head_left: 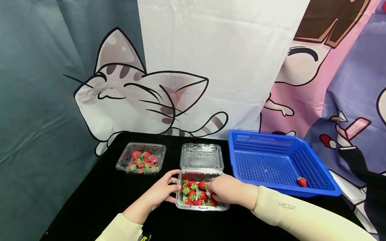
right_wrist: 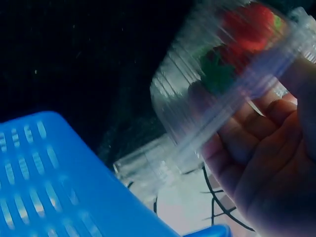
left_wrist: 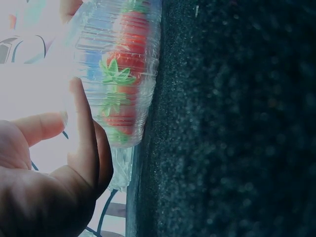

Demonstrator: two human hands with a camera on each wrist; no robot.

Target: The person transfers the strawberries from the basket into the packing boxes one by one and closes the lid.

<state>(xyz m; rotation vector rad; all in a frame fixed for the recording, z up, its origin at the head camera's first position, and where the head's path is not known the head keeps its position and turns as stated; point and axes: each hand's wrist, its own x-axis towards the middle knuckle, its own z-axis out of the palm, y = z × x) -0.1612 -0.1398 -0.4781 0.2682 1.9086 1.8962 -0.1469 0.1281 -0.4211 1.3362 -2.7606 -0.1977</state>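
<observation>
A clear plastic clamshell box (head_left: 202, 208) with its lid (head_left: 201, 156) folded back holds several strawberries (head_left: 192, 194). My left hand (head_left: 163, 189) is at its left side, fingers spread and touching the wall. In the left wrist view, red fruit shows through the ribbed box wall (left_wrist: 140, 98) beside that hand (left_wrist: 54, 168). My right hand (head_left: 224, 189) reaches into the box's right side, fingers curled down at a strawberry (head_left: 212, 193) that it mostly covers. Through the blurred wall in the right wrist view, the right hand's fingers (right_wrist: 237, 133) are close to strawberries (right_wrist: 247, 24).
A blue perforated basket (head_left: 259, 160) stands at the right with one strawberry (head_left: 302, 181) in its near right corner. Another clear box (head_left: 122, 164), lid closed over several strawberries, sits at the left on the black cloth (head_left: 132, 187). A printed curtain (head_left: 229, 50) hangs behind.
</observation>
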